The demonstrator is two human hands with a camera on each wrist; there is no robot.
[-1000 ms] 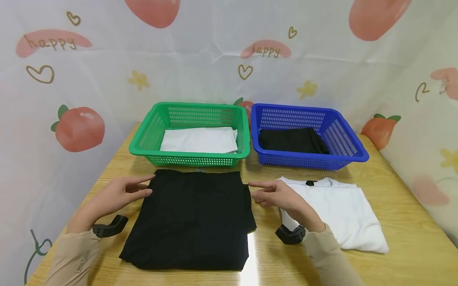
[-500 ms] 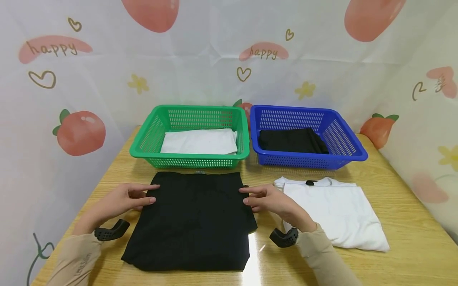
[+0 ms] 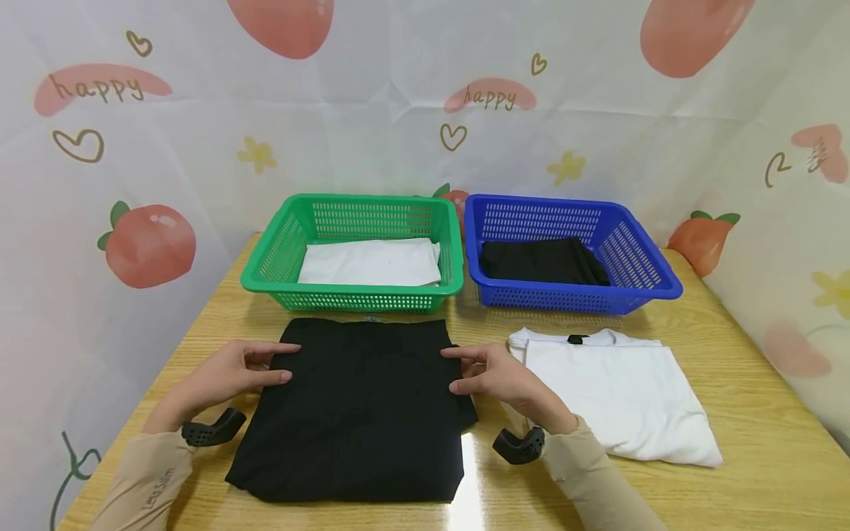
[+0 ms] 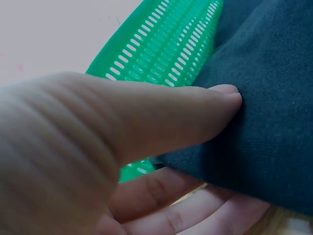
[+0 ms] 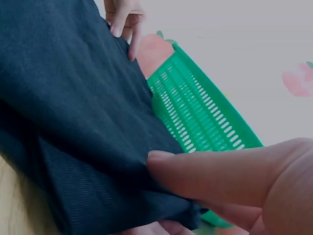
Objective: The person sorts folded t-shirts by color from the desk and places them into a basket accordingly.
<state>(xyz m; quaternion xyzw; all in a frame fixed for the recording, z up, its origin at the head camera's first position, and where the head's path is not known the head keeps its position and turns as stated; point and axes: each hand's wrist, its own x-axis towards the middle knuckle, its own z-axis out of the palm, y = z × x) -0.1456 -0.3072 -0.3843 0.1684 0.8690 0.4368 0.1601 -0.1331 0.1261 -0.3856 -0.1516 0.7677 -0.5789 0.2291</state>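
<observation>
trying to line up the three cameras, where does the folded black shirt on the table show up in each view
Head: the black shirt lies centre front on the table, left hand and right hand pinching its side edges.
Left wrist: it fills the right side, thumb on top.
Right wrist: it fills the left half.
Shared landmark: the green basket just behind it.

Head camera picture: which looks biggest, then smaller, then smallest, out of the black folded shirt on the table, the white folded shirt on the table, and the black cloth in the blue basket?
1. Black folded shirt on the table, nearest the camera.
2. White folded shirt on the table, somewhat smaller.
3. Black cloth in the blue plastic basket, smallest, though it lies farther off and the basket wall hides part.
</observation>
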